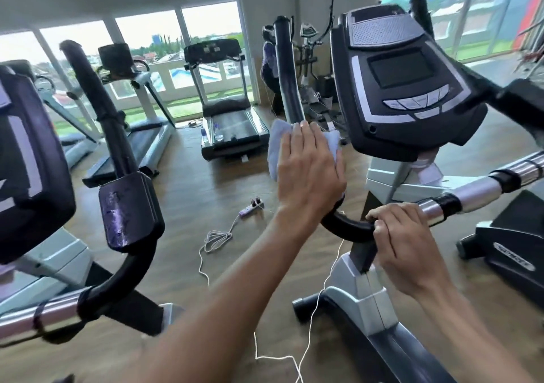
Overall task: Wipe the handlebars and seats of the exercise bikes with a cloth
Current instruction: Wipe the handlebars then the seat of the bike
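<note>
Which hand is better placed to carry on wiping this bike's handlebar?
Left. The left hand lies flat on the cloth against the handlebar; the right hand only holds the bar lower down.

The cloth [275, 147] under the left hand's fingers [306, 138] was pale blue. The handlebar [290, 73] rising beyond those fingertips was black with a silver edge; the bar [347, 228] by the right hand's fingers [382, 220] was black, turning chrome. The console [403, 82] was dark grey with silver trim. The floor [188, 194] was brown wood-grain, with a white cable [216, 240].
</note>
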Tool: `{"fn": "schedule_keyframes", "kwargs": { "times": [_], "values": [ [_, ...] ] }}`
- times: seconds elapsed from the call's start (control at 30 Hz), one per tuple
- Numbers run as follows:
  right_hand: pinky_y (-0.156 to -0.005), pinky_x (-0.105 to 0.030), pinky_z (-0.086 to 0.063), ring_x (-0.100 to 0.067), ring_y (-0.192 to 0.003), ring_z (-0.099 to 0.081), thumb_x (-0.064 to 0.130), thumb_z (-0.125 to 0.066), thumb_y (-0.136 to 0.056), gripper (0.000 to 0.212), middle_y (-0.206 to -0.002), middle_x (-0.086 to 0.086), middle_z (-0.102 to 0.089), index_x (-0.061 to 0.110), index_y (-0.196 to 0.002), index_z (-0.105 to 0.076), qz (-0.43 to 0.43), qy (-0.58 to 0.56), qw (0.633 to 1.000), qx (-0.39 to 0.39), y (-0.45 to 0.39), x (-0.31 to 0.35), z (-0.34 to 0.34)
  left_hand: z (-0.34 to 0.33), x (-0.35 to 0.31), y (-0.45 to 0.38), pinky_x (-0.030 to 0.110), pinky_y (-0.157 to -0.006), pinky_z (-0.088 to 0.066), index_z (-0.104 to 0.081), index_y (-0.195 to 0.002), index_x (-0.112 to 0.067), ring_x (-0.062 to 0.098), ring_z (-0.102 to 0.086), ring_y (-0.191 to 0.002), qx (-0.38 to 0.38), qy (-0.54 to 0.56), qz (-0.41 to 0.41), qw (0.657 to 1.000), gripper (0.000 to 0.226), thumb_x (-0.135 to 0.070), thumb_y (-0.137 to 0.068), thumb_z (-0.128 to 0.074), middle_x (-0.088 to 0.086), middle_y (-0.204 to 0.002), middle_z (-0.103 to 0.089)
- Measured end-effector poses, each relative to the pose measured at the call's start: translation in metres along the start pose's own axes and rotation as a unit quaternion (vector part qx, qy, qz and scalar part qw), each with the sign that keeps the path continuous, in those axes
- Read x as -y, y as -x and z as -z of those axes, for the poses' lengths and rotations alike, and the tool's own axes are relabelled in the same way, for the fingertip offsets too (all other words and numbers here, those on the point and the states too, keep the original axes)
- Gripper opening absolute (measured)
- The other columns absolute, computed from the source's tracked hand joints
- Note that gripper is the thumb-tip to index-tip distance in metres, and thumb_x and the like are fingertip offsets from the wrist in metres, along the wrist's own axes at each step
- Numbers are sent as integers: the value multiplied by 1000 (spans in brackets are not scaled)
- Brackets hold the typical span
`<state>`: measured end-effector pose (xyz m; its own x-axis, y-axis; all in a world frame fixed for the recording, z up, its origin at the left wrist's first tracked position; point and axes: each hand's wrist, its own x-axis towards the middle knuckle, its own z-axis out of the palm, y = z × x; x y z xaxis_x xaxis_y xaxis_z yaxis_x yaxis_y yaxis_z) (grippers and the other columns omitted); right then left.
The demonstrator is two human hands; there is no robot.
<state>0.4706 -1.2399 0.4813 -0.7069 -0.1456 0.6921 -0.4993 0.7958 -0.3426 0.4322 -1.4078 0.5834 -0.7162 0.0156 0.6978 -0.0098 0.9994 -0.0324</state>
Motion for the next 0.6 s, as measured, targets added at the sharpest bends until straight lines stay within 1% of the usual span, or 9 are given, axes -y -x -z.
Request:
{"fn": "schedule_keyframes", "kwargs": {
  "times": [0.13,0.2,0.27,0.37,0.43,0.53,0.6],
  "values": [
    [-98,-41,-38,-25,-98,-49,21,-31,-99,36,-95,-5,-63,9,-95,-65,-10,3,1000,-8,1,3,-3,5,-6,71,45,-125,-24,-49,-146,6,37,-42,-145,-11,39,-56,998,65,-43,-109,-29,27,-151,-48],
    [-98,-40,-37,-25,-98,-49,21,-31,-99,37,-96,-5,-63,9,-96,-65,-9,7,1000,-8,-1,2,-3,3,-1,64,45,-124,-24,-50,-146,5,36,-43,-145,-16,48,-72,996,65,-44,-105,-35,26,-152,-48],
    [-98,-40,-37,-26,-99,-49,22,-31,-99,36,-97,-5,-63,9,-98,-65,-4,9,1000,-3,-1,0,-3,2,4,34,45,-124,-23,-49,-147,3,34,-41,-146,4,41,-55,998,69,-47,-101,-38,24,-154,-47],
    [-98,-42,-38,-28,-99,-52,24,-32,-99,36,-97,-4,-64,11,-98,-65,-7,3,1000,5,-1,0,-2,1,10,-3,46,-127,-18,-40,-153,1,33,-31,-152,41,28,-20,999,72,-50,-102,-37,23,-161,-36],
    [-99,-43,-39,-29,-99,-52,25,-31,-99,37,-97,-5,-64,11,-97,-65,-14,2,1000,12,0,1,-4,4,6,11,46,-126,-22,-40,-152,3,35,-35,-149,34,22,-11,999,71,-48,-103,-34,25,-158,-40],
    [-99,-42,-38,-28,-100,-51,25,-31,-99,38,-97,-6,-64,11,-97,-65,-24,2,1000,6,0,4,-2,8,2,56,47,-124,-25,-46,-148,6,38,-40,-145,9,40,-72,997,70,-47,-105,-26,27,-153,-46],
    [-99,-41,-38,-27,-100,-50,25,-31,-99,38,-97,-6,-64,10,-98,-65,-18,4,1000,8,0,4,-1,8,9,53,46,-124,-26,-48,-147,3,36,-42,-145,21,40,-103,994,69,-47,-104,-30,25,-152,-48]
  ]
}}
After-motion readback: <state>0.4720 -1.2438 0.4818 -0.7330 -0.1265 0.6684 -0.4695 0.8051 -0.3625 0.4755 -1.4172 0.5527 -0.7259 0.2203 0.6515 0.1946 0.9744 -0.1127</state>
